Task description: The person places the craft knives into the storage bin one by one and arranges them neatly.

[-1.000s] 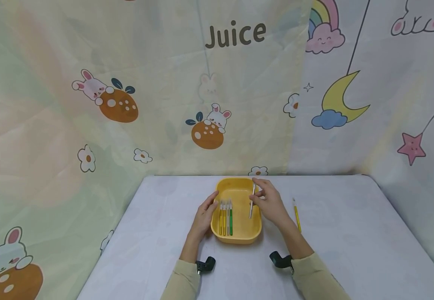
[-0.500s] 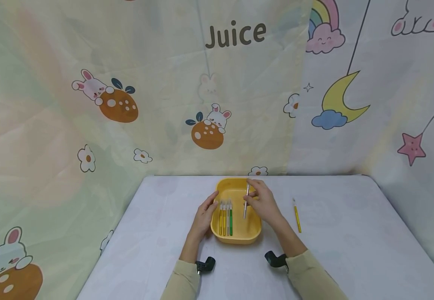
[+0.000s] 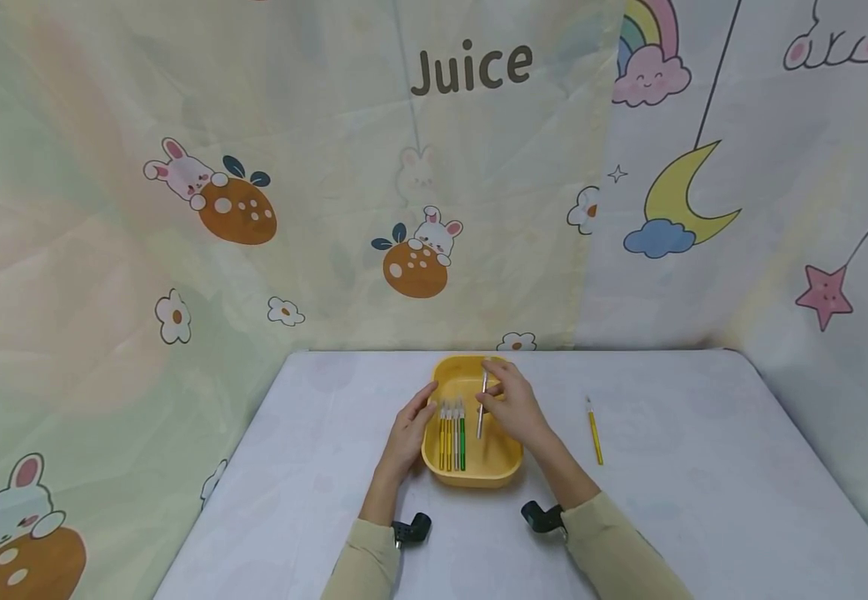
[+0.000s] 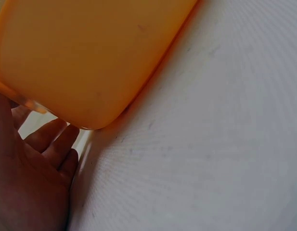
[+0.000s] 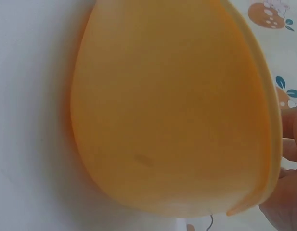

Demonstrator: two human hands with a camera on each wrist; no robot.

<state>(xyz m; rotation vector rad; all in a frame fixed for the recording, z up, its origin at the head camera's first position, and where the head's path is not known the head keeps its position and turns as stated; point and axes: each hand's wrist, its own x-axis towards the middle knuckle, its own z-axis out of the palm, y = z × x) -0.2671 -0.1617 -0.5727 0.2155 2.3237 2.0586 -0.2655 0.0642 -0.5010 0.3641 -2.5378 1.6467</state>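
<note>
In the head view a yellow plastic tray (image 3: 505,458) lies lengthwise on the white table. My left hand (image 3: 406,429) rests at its left side, fingertips at the rim. The left wrist view shows those fingers (image 4: 59,144) against the outer wall. Over the tray's interior, my right hand (image 3: 518,408) pinches a slim silver pencil (image 3: 481,423), tilted slightly. Just left of it several pencils (image 3: 452,437), yellow, grey and green, lie side by side in the tray with pale tips pointing away. In the right wrist view the tray wall hides most of that hand.
A yellow pencil (image 3: 595,432) with a pale tip lies on the table (image 3: 704,483) right of the tray. A dark wrist camera (image 3: 412,529) sits by the left sleeve, another dark camera (image 3: 542,517) by the right. A patterned cloth (image 3: 329,275) hangs behind the table.
My right hand has moved left over the tray with the silver pencil, bringing it closer to the row of pencils. My left hand and the tray have stayed put.
</note>
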